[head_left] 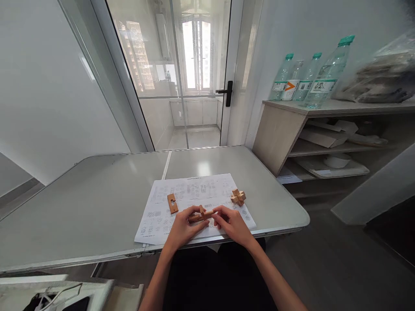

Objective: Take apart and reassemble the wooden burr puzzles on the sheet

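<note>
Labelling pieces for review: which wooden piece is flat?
The cut-out plate on the paper's left; the star-shaped block on its right is chunky, and the left hand holds crossed bars.

We mark mid-brown wooden pieces (207, 214), orange-brown slotted plate (174, 208), paler tan knot of blocks (238, 197); white sheet (188, 201), grey-black printed diagrams (203, 188); pale grey tabletop (266, 194), white seam (167, 165); teal bottle caps (346, 40); black door handle (228, 93), black clothing (220, 276); we call the shelf (278, 129) grey-beige.

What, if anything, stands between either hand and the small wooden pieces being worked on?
Nothing visible does. The left hand holds the wooden pieces directly, and the right hand is at their right end. The notched block and the wooden knot sit off to either side, beyond the hands.
</note>
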{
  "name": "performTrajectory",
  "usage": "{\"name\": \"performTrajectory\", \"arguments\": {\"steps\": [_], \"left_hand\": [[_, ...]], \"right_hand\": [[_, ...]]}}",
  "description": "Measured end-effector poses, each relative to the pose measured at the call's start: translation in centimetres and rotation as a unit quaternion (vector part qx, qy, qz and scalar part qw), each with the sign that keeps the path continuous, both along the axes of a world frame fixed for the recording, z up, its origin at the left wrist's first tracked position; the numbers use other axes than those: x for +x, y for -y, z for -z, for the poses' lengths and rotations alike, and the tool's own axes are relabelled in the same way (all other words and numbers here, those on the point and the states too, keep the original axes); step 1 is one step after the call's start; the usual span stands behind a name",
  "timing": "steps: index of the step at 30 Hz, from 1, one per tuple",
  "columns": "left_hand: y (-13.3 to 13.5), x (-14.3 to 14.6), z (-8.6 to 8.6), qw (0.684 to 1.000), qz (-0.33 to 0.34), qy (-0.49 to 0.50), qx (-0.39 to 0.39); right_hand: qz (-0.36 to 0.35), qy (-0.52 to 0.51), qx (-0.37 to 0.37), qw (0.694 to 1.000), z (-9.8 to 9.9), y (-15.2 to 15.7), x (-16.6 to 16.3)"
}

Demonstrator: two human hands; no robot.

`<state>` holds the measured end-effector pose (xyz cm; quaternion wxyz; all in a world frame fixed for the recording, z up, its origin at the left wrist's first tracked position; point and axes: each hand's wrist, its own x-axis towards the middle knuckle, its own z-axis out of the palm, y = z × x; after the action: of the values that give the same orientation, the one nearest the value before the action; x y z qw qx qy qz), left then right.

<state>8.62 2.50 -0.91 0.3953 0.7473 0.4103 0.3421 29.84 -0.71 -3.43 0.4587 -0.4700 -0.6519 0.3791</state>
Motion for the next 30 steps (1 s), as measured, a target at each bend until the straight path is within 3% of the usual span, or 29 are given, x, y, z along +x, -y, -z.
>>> {"name": "performTrajectory", "arguments": {"steps": [30], "left_hand": [[0.27,0.25,-0.53,1.000,0.019,0.003,-0.012]], "right_hand": [[-0.015,-0.018,0.018,1.000,-0.06,0.05,-0.11]]}}
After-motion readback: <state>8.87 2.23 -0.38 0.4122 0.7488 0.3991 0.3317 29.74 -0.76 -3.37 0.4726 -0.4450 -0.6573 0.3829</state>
